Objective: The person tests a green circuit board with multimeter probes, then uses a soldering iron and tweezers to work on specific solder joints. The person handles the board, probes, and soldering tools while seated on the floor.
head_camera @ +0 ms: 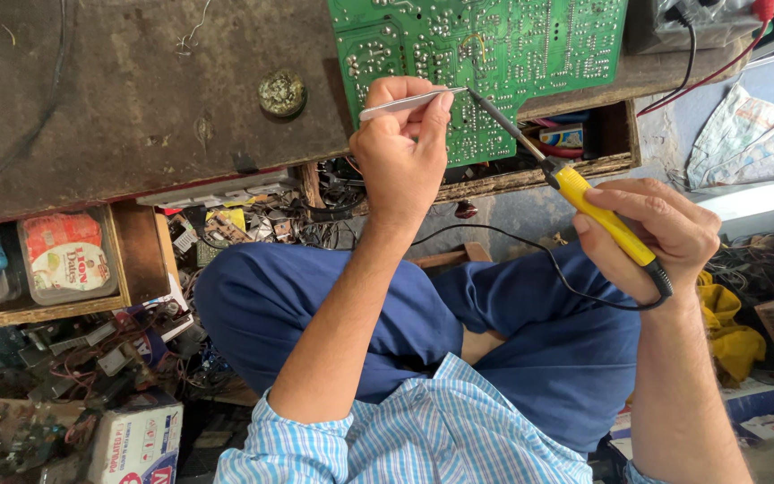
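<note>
Circuit board (494,54), green with its solder side up, lies at the far edge of the dark worn workbench (118,99), partly overhanging an open wooden drawer (615,148). The left hand (400,152) pinches a pair of steel tweezers (405,103) closed, their points meeting the board just where the tip of the yellow-handled soldering iron (602,215) touches; the right hand (660,233) is wrapped round that handle, its black cord looping back across the lap. Judged from this, the joint wants a steady tip held on one pad only, tweezers lifting gently once the solder flows, and the cord kept clear of the knee. Outward, a round brass knob (281,92) sits on the bench. A clear plastic tub with a red-and-white label (66,255) rests in the left shelf, a white carton with red and blue print (136,444) stands at lower left, and a small yellow-and-red box (562,136) lies in the drawer.
</note>
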